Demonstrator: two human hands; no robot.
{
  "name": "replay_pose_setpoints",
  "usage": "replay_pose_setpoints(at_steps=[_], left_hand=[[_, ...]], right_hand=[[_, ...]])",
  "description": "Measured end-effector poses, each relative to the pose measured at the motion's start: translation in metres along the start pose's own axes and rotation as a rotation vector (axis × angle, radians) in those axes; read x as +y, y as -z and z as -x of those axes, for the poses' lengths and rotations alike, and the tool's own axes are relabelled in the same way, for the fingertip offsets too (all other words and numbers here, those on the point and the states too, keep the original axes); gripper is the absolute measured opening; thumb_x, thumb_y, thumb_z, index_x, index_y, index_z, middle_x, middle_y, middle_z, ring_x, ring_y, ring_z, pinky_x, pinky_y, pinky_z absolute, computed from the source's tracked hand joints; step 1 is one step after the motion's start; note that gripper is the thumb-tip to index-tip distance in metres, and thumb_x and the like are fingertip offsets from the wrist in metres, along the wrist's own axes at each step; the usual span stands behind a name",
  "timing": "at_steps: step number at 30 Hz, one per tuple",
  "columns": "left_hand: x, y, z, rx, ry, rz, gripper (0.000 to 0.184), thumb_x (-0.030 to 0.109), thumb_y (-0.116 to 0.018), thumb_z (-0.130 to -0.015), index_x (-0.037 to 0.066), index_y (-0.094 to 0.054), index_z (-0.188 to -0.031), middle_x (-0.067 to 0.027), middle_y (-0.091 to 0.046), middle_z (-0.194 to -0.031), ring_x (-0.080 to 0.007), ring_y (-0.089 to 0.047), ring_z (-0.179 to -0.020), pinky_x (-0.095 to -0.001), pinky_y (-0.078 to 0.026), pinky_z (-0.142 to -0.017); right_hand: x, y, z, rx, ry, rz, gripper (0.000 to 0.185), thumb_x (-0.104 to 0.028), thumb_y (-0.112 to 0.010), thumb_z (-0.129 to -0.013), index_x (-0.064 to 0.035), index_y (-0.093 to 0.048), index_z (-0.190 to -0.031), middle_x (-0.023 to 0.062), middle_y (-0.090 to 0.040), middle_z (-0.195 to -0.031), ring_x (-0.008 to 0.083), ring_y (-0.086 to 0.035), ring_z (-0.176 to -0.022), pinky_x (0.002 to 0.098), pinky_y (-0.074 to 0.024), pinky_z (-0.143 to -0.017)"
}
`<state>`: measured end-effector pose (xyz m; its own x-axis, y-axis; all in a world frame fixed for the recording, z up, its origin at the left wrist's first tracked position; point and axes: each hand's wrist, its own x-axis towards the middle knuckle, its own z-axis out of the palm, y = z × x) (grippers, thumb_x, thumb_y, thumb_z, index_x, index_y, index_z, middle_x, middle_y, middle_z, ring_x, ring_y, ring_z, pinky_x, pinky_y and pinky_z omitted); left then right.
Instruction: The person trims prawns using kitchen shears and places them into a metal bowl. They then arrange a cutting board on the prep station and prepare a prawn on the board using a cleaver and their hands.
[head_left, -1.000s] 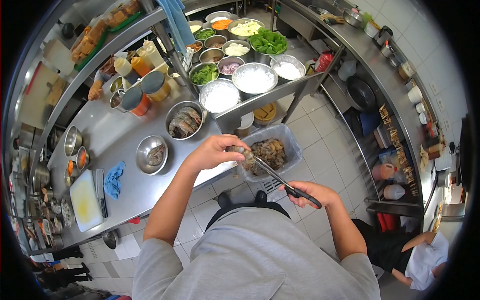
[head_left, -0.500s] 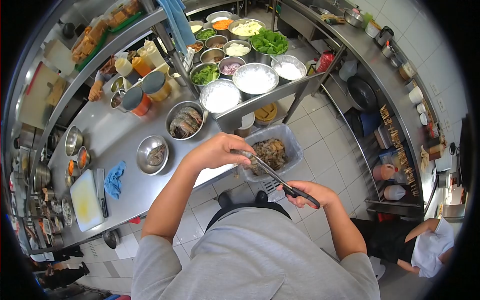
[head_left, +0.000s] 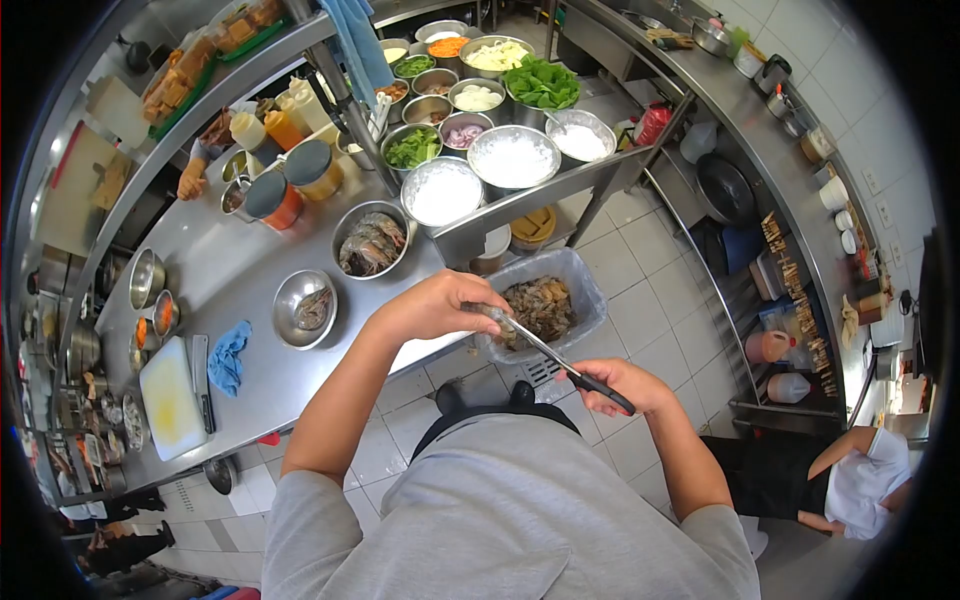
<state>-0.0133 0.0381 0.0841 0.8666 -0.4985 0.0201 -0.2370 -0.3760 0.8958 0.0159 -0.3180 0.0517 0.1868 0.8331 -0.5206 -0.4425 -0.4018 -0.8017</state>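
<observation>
My left hand point(head_left: 455, 303) is closed on a grey raw shrimp point(head_left: 488, 311), mostly hidden by the fingers. My right hand point(head_left: 625, 385) grips the black handle of what look like scissors point(head_left: 548, 353), seen edge-on. Their metal blades reach up-left to the shrimp at my left fingertips. Below both hands, a lined plastic tub point(head_left: 594, 318) holds a pile of shrimp parts point(head_left: 540, 312). On the steel counter to the left, a small bowl point(head_left: 287, 318) contains shrimp point(head_left: 315, 308), and a larger bowl point(head_left: 347, 262) holds several big whole shrimp point(head_left: 372, 243).
A cutting board point(head_left: 172, 400), a knife point(head_left: 201, 375) and a blue cloth point(head_left: 231, 357) lie on the counter point(head_left: 265, 405). Bowls of white powder point(head_left: 513, 157) and cut vegetables point(head_left: 411, 148) stand ahead. A person in a white shirt point(head_left: 872, 490) is at the right.
The right hand and the scissors' handle have shifted slightly up and left. My left hand stays nearly in place on the shrimp.
</observation>
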Motion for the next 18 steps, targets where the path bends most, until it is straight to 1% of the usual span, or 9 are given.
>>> replay_pose_setpoints(at_steps=[2,4,8,9,11,13,15,17,18], left_hand=[[-0.0004,-0.0011,0.0003,0.051,-0.013,-0.021,0.029,0.017,-0.082,-0.084,0.007,-0.075,-0.111,-0.0065,-0.072,-0.091,-0.0206,-0.067,-0.084,-0.0335,-0.051,-0.074],[-0.0016,0.0009,0.0036,0.086,0.037,0.039,0.029,0.016,-0.081,-0.084,0.007,-0.075,-0.111,-0.006,-0.072,-0.092,-0.0191,-0.066,-0.084,-0.0328,-0.051,-0.075],[-0.0006,0.0058,0.0066,0.113,0.129,0.216,0.028,0.015,-0.08,-0.085,0.007,-0.075,-0.111,-0.0049,-0.073,-0.093,-0.0151,-0.066,-0.086,-0.0314,-0.052,-0.077],[-0.0002,0.0063,0.0065,0.114,0.13,0.217,0.028,0.015,-0.08,-0.085,0.007,-0.075,-0.111,-0.0049,-0.073,-0.093,-0.0151,-0.066,-0.086,-0.0314,-0.052,-0.077],[0.0004,0.0074,0.0049,0.078,0.063,0.095,0.026,0.016,-0.08,-0.086,0.007,-0.076,-0.11,-0.0055,-0.073,-0.093,-0.016,-0.066,-0.087,-0.0319,-0.052,-0.077],[-0.0002,0.0075,0.004,0.069,0.05,0.086,0.026,0.017,-0.08,-0.086,0.006,-0.076,-0.109,-0.006,-0.072,-0.093,-0.0172,-0.067,-0.087,-0.0323,-0.052,-0.077],[0.0002,0.007,0.0026,0.06,0.038,0.079,0.026,0.017,-0.08,-0.086,0.006,-0.076,-0.109,-0.0064,-0.072,-0.093,-0.0184,-0.067,-0.088,-0.0328,-0.052,-0.077],[0.0019,0.0058,0.0005,0.016,-0.025,-0.031,0.027,0.019,-0.08,-0.086,0.006,-0.075,-0.108,-0.0077,-0.072,-0.093,-0.0213,-0.068,-0.087,-0.034,-0.052,-0.077],[0.0023,0.0051,0.0002,0.015,-0.025,-0.031,0.027,0.019,-0.08,-0.086,0.006,-0.075,-0.108,-0.0077,-0.072,-0.093,-0.0213,-0.068,-0.087,-0.034,-0.052,-0.077]], right_hand=[[0.0002,0.0016,-0.001,0.014,-0.009,0.014,0.058,-0.016,-0.074,-0.091,-0.0117,-0.052,-0.144,-0.0048,-0.053,-0.08,0.0043,-0.048,-0.06,0.0204,-0.0388,-0.051],[0.0051,0.0049,-0.0033,-0.008,0.075,0.053,0.06,-0.02,-0.076,-0.091,-0.0127,-0.051,-0.145,-0.0049,-0.052,-0.083,0.0049,-0.05,-0.066,0.0212,-0.0414,-0.057],[0.0081,0.0056,-0.0017,-0.004,0.119,0.096,0.062,-0.024,-0.076,-0.091,-0.0134,-0.05,-0.147,-0.0048,-0.051,-0.087,0.0061,-0.05,-0.071,0.0219,-0.0423,-0.06],[0.0076,0.0055,-0.0019,-0.022,0.108,0.078,0.063,-0.026,-0.076,-0.091,-0.0135,-0.049,-0.147,-0.0048,-0.05,-0.088,0.0064,-0.049,-0.072,0.0221,-0.0419,-0.06],[0.0061,0.005,-0.002,-0.041,0.098,0.061,0.064,-0.028,-0.076,-0.092,-0.0135,-0.048,-0.148,-0.0047,-0.049,-0.09,0.0067,-0.049,-0.073,0.0223,-0.0416,-0.06],[0.0041,0.0039,-0.0015,-0.043,0.081,0.056,0.065,-0.03,-0.077,-0.091,-0.013,-0.048,-0.148,-0.0049,-0.049,-0.089,0.0065,-0.048,-0.071,0.0224,-0.0413,-0.06],[0.002,0.0025,-0.0005,-0.045,0.065,0.055,0.064,-0.029,-0.076,-0.092,-0.0128,-0.048,-0.148,-0.0048,-0.049,-0.088,0.0066,-0.048,-0.07,0.0225,-0.0412,-0.059],[0.0013,0.0008,0.0,-0.046,0.049,0.053,0.063,-0.028,-0.075,-0.092,-0.0125,-0.048,-0.148,-0.0046,-0.049,-0.088,0.0066,-0.047,-0.07,0.0226,-0.0411,-0.059],[0.0008,0.0004,0.0002,-0.044,0.027,0.047,0.061,-0.024,-0.073,-0.092,-0.0122,-0.048,-0.148,-0.0043,-0.049,-0.089,0.0068,-0.047,-0.069,0.0224,-0.0408,-0.058]])
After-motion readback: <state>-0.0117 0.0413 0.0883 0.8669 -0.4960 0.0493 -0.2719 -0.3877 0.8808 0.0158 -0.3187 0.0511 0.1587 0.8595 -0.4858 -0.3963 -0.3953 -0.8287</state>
